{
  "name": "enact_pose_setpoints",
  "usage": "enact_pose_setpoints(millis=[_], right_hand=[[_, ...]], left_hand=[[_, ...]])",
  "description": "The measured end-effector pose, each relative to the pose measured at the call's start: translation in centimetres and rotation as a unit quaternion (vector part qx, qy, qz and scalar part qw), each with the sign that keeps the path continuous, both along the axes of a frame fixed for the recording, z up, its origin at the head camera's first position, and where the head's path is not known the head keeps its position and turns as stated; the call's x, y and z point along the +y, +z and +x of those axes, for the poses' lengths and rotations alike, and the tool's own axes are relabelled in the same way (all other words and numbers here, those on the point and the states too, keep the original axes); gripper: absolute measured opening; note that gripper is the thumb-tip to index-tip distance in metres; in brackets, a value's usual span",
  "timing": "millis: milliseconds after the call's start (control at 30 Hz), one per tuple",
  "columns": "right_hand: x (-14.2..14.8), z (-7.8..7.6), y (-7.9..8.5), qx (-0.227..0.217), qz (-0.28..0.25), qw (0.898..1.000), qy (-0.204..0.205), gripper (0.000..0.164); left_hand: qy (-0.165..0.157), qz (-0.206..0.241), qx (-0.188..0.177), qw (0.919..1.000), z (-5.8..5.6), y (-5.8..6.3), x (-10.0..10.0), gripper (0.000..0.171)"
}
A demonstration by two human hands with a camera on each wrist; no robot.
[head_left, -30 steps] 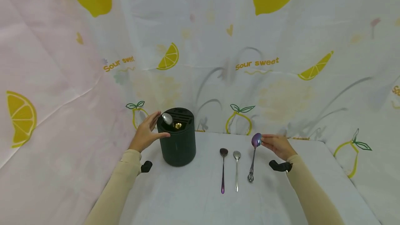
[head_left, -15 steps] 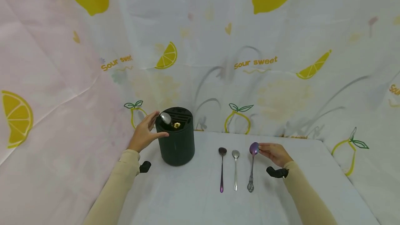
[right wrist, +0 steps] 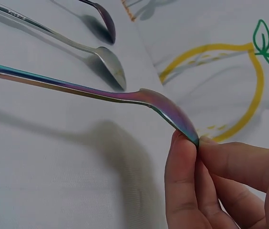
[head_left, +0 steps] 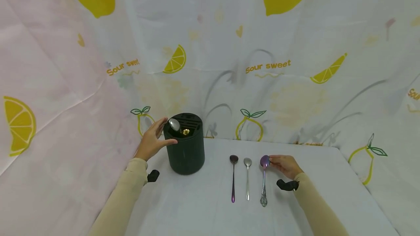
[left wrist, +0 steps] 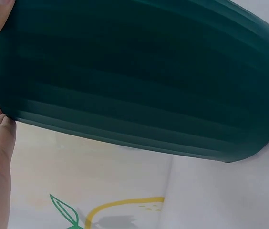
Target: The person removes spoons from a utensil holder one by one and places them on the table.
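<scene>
My right hand (head_left: 284, 165) pinches the bowl tip of a purple iridescent spoon (head_left: 264, 177) between thumb and fingers. Its ornate handle points toward me, and in the right wrist view the spoon (right wrist: 125, 95) casts a shadow on the cloth below. To its left lie a small silver spoon (head_left: 247, 177) and a long dark purple spoon (head_left: 233, 177), roughly parallel. My left hand (head_left: 151, 142) holds the top of a dark green ribbed utensil holder (head_left: 186, 157), thumb in front and fingers behind. From its opening show a silver spoon head (head_left: 174, 124) and a gold one (head_left: 186, 132).
A white cloth covers the table (head_left: 210, 207). Behind it hangs a lemon-print curtain (head_left: 210, 94), which also closes off the left side. The holder's slotted top (head_left: 190, 121) lies at its back half. Each wrist carries a black camera mount (head_left: 287, 185).
My right hand has moved down and toward me with the iridescent spoon, which now lines up more with the two beside it. The left hand stays on the holder.
</scene>
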State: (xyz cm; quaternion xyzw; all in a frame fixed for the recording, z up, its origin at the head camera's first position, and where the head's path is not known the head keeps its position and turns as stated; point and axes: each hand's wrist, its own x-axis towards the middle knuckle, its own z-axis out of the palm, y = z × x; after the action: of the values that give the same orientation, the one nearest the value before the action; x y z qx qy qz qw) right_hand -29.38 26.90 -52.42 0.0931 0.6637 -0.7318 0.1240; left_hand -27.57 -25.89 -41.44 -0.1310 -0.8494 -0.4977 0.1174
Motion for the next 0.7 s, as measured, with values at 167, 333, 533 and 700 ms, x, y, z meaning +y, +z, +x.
enact_pose_setpoints(millis=[167, 333, 533, 700], right_hand=[[-0.2, 0.0, -0.6, 0.006, 0.021, 1.0, -0.008, 0.036], [-0.4, 0.2, -1.1, 0.006, 0.016, 1.0, -0.004, 0.039], [-0.6, 0.6, -1.2, 0.002, 0.014, 1.0, -0.016, 0.041], [-0.6, 0.7, -1.4, -0.001, 0.017, 1.0, -0.026, 0.04]], left_hand=[[0.0, -0.002, 0.0, 1.0, 0.0, 0.1, 0.1, 0.104], [-0.001, 0.001, -0.005, 1.0, 0.1, 0.1, 0.1, 0.103], [-0.001, -0.004, -0.003, 1.0, 0.1, 0.0, 0.0, 0.104], [-0.003, -0.002, 0.0, 1.0, 0.1, 0.1, 0.1, 0.104]])
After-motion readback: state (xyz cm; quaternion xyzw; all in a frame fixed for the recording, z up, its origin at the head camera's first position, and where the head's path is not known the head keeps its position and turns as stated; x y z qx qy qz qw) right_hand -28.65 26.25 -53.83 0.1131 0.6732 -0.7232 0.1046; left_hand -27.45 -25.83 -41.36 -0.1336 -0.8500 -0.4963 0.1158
